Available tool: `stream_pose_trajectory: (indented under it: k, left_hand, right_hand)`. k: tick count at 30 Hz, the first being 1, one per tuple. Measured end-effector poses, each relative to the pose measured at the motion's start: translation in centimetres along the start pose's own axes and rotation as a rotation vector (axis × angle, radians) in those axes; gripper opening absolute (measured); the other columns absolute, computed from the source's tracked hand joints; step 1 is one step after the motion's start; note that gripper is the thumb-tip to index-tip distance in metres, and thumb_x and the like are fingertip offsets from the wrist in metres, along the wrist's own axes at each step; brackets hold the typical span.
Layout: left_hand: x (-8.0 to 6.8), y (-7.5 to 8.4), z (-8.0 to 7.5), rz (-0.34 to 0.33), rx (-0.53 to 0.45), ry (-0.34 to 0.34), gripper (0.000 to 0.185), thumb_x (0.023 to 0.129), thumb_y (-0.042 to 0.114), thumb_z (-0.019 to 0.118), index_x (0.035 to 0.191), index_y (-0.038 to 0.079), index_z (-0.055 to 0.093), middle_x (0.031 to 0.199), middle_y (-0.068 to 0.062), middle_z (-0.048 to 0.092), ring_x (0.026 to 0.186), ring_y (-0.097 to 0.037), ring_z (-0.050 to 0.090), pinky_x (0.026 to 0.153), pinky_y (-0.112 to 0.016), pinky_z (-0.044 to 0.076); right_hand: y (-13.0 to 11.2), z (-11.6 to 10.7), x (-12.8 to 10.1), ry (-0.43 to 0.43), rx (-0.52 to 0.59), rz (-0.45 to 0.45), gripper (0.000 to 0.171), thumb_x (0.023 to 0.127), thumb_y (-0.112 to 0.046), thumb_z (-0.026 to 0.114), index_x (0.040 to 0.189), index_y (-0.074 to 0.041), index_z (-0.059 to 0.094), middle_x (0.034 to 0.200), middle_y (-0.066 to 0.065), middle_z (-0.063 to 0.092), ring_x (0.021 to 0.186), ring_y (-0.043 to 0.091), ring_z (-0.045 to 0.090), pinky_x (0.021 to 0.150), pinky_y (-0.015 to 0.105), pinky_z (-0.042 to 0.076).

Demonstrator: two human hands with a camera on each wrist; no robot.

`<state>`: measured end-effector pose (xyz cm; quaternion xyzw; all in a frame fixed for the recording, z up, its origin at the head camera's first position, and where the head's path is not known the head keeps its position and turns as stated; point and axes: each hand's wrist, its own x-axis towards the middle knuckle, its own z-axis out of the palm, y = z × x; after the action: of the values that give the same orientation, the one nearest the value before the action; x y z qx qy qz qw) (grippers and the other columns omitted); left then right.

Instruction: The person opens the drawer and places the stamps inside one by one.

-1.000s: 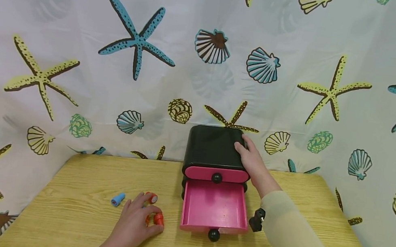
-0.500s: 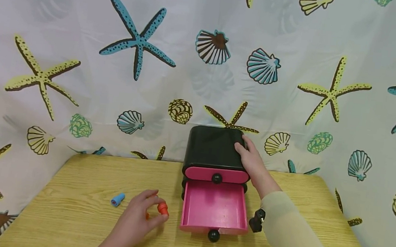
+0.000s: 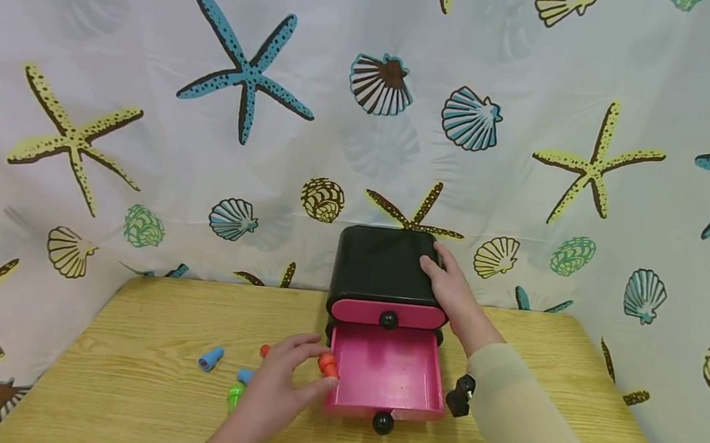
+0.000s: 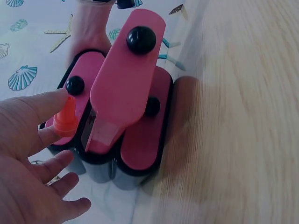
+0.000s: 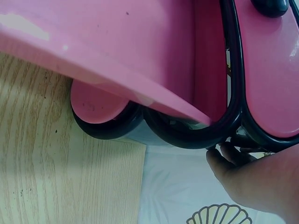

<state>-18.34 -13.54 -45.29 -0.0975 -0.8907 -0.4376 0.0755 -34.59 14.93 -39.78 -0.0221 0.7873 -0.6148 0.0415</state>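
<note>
In the head view, my left hand [image 3: 284,385] pinches a small orange-red toy stamp [image 3: 328,365] between thumb and fingers, at the left side of a pulled-out pink drawer [image 3: 384,378]. The left wrist view shows the stamp [image 4: 65,119] with its wide end down, the other fingers spread apart. My right hand [image 3: 454,291] rests on the right side of a black chest of drawers [image 3: 383,261]. Its fingers touch the casing in the right wrist view. The pink drawers above and below the open one [image 4: 80,100] are pushed in.
Left of the chest lie a blue stamp [image 3: 211,358], a second blue one [image 3: 244,375], a green piece [image 3: 235,396] and a red piece [image 3: 264,350], partly behind my left hand. A small black object [image 3: 461,395] is beside the drawer's right, near my sleeve. A patterned curtain [image 3: 362,156] hangs behind.
My left hand has picked up the orange-red stamp from the group on the table and moved right to the drawer's edge, uncovering the green and blue pieces. My right hand has stayed put.
</note>
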Motion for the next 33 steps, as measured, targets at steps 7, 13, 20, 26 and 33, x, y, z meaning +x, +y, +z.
stream_pose_trajectory:
  k: [7, 13, 20, 26, 33]
  left_hand:
    - [0.7, 0.9, 1.8, 0.034, 0.007, -0.006, 0.036, 0.093, 0.027, 0.094, 0.125, 0.017, 0.081, 0.152, -0.007, 0.063, 0.145, -0.04, 0.05, 0.113, -0.067, 0.049]
    - [1.0, 1.2, 3.1, 0.032, 0.011, -0.02, 0.038, 0.092, 0.027, 0.094, 0.124, 0.014, 0.08, 0.152, -0.009, 0.062, 0.145, -0.041, 0.049, 0.111, -0.064, 0.052]
    - [1.0, 1.2, 3.6, 0.052, 0.032, 0.001, 0.036, 0.091, 0.026, 0.095, 0.121, 0.013, 0.081, 0.151, -0.01, 0.062, 0.145, -0.042, 0.049, 0.113, -0.065, 0.049]
    - [1.0, 1.5, 3.6, 0.036, 0.038, -0.006, 0.037, 0.091, 0.026, 0.095, 0.123, 0.013, 0.08, 0.152, -0.01, 0.062, 0.146, -0.042, 0.048, 0.115, -0.065, 0.048]
    - [0.9, 1.7, 3.5, 0.02, 0.028, -0.01, 0.037, 0.091, 0.026, 0.095, 0.123, 0.014, 0.08, 0.152, -0.01, 0.061, 0.147, -0.042, 0.047, 0.114, -0.064, 0.049]
  right_hand:
    - [0.0, 0.0, 0.0, 0.005, -0.009, -0.016, 0.07, 0.118, -0.042, 0.049, 0.178, -0.023, 0.02, 0.184, 0.01, 0.014, 0.169, 0.034, 0.013, 0.134, 0.056, 0.019]
    - [0.1, 0.0, 0.0, 0.005, 0.001, -0.012, 0.07, 0.117, -0.043, 0.05, 0.178, -0.024, 0.021, 0.184, 0.01, 0.014, 0.169, 0.034, 0.013, 0.134, 0.056, 0.018]
    - [0.2, 0.0, 0.1, 0.003, 0.004, -0.014, 0.07, 0.118, -0.043, 0.049, 0.178, -0.024, 0.02, 0.184, 0.01, 0.013, 0.169, 0.034, 0.013, 0.134, 0.056, 0.019]
    - [0.1, 0.0, 0.1, -0.001, 0.008, -0.009, 0.07, 0.118, -0.042, 0.049, 0.179, -0.024, 0.019, 0.185, 0.01, 0.012, 0.169, 0.034, 0.012, 0.133, 0.056, 0.019]
    - [-0.1, 0.0, -0.2, -0.004, 0.007, -0.008, 0.069, 0.118, -0.042, 0.049, 0.178, -0.024, 0.02, 0.184, 0.01, 0.012, 0.169, 0.034, 0.012, 0.133, 0.056, 0.019]
